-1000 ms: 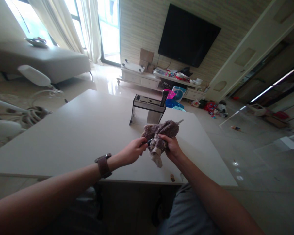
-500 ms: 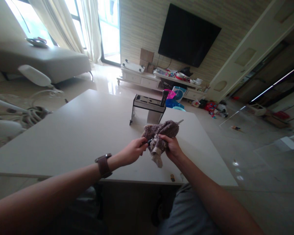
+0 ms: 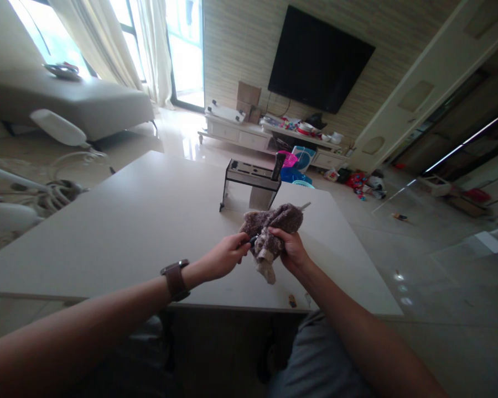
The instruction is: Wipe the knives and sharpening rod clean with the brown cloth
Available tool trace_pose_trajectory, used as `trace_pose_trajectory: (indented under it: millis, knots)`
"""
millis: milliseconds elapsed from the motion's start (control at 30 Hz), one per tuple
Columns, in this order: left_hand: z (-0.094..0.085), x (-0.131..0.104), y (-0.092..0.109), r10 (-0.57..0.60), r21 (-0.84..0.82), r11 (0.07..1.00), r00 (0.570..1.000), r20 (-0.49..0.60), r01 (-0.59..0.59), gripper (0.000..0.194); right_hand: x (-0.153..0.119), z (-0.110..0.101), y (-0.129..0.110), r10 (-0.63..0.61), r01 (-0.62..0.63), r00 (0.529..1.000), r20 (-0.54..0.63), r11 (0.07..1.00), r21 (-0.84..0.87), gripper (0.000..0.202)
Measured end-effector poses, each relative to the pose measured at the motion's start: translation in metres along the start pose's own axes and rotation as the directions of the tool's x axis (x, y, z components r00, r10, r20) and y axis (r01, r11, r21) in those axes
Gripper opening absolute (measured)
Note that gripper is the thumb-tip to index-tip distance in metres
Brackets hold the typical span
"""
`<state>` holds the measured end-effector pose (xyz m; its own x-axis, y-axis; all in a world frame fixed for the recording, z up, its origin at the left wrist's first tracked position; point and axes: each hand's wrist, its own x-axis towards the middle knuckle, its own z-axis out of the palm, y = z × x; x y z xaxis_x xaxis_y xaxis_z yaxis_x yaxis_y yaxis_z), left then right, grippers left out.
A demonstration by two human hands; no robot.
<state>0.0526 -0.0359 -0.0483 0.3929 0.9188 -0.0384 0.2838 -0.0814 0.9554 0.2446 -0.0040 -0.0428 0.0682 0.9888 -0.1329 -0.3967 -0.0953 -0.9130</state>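
My left hand (image 3: 231, 253), with a watch on its wrist, is closed around the dark handle of a knife (image 3: 306, 206). The blade is mostly hidden by a fuzzy brown-grey cloth (image 3: 289, 216); a thin pale tip sticks out at its upper right. My right hand (image 3: 294, 250) is closed on the bunched cloth, which is wrapped around the blade, its thumb on top. Just beyond my hands stands a knife block (image 3: 249, 170) with a slotted top and see-through front. One black-handled knife (image 3: 278, 165) stands in its right end.
The white table (image 3: 108, 237) extends under my hands. At its front edge lie a small yellow-and-black object (image 3: 292, 300) and a small pale piece (image 3: 307, 299). Behind are a TV cabinet (image 3: 255, 138) with clutter, and blue and pink plastic tubs (image 3: 288, 160). White chairs (image 3: 60, 126) stand left.
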Motion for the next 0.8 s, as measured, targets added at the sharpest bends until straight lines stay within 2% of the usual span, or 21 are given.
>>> trace_pose_trajectory:
  millis: [633, 800]
  knots:
    - [0.0005, 0.0005, -0.0045, 0.014, 0.008, 1.0, 1.0, -0.002, -0.014, 0.024, -0.0002, -0.0006, 0.0024, 0.017, -0.017, 1.0, 0.013, 1.0, 0.017, 0.032]
    - [-0.0014, 0.0006, -0.0023, 0.029, 0.017, 0.999, 1.0, 0.011, -0.029, 0.024, 0.0093, -0.0069, -0.0018, 0.08, -0.08, 0.997, -0.005, 0.996, 0.048, 0.029]
